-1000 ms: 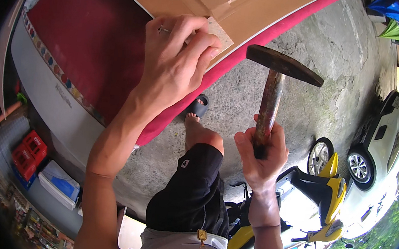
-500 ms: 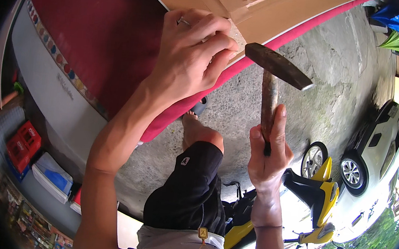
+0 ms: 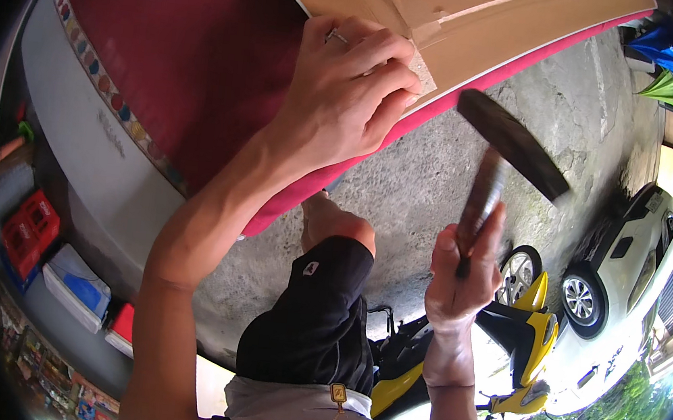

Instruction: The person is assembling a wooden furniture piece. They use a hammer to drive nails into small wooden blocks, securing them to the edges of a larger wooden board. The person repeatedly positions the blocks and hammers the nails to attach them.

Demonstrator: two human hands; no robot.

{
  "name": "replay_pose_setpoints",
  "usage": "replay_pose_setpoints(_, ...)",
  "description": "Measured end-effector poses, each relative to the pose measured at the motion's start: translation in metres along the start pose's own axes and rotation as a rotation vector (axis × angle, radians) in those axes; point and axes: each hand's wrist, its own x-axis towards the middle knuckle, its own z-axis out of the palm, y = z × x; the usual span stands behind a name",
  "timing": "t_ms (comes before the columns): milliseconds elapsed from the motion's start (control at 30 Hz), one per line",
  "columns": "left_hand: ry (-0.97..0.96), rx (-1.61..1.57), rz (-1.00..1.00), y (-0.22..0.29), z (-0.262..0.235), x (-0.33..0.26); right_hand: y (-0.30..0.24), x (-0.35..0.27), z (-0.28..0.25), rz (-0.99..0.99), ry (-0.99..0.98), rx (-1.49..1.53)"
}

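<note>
Open air separates the hammer (image 3: 511, 143) head from the wooden frame (image 3: 484, 26) edge. The left hand (image 3: 346, 89) covers the frame corner, blocking approach there; concrete floor (image 3: 437, 179) lies clear below.

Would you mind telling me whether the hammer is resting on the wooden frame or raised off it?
Raised: the hammer, gripped in the right hand, hangs clear of the wooden frame.

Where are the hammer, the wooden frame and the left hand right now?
hammer (image 3: 511, 143): head view, on the dark hammer head.
wooden frame (image 3: 484, 22): head view, on the bare tan board near its edge.
left hand (image 3: 348, 90): head view, on the back of the hand.
</note>
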Motion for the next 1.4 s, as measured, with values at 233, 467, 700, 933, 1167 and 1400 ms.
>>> replay_pose_setpoints(233, 0.010, -0.008, -0.014, 0.000, 0.002, 0.000, -0.007, 0.003, -0.001, 0.033, 0.022, 0.034)
replay_pose_setpoints(467, 0.007, -0.097, -0.059, -0.004, -0.001, -0.001, -0.005, 0.008, -0.003, 0.086, -0.040, -0.012)
replay_pose_setpoints(700, 0.130, -0.205, -0.116, -0.014, -0.002, -0.003, -0.006, 0.013, 0.004, -0.087, -0.030, -0.109)
replay_pose_setpoints(933, 0.151, -0.242, -0.132, -0.015, 0.001, -0.002, -0.006, -0.015, 0.008, 0.162, 0.212, 0.179)
replay_pose_setpoints(1167, 0.137, -0.223, -0.106, -0.016, 0.000, -0.002, -0.005, -0.007, 0.010, -0.013, 0.189, 0.053)
replay_pose_setpoints(1400, 0.143, -0.230, -0.125, -0.017, -0.001, -0.002, -0.005, -0.001, 0.012, 0.171, 0.050, 0.071)
